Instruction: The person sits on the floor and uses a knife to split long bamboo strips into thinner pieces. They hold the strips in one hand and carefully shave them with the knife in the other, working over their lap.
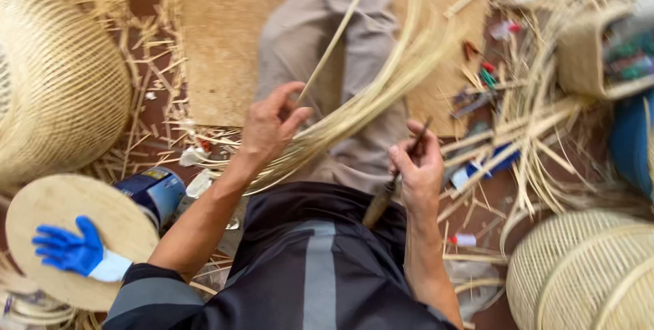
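1. Left hand (271,123): fingers pinched on a thin cane strip (338,32) that runs up and to the right, across the lap.
2. Right hand (417,168): closed around a knife (390,190), wooden handle pointing down toward the body, dark blade tip poking up above the fingers.
3. Bundle of strips (381,91): curving from just under the left hand up toward the top right, lying over the grey trousers (320,30).
4. Mat (218,37): tan, flat, spread beneath the legs.
5. Large woven basket (54,78): at the left edge, pale, domed.
6. Round disc (61,207): lower left, with a blue glove (68,249) lying on it.
7. Blue tool (155,192): just right of the disc, close to the left forearm.
8. Second woven basket (586,272): bottom right corner.
9. Small basket (589,54): top right, holding odds and ends too blurred to tell.
10. Offcuts (153,71): scattered over the floor left of the mat, and more loose strips piled to the right of the right hand.
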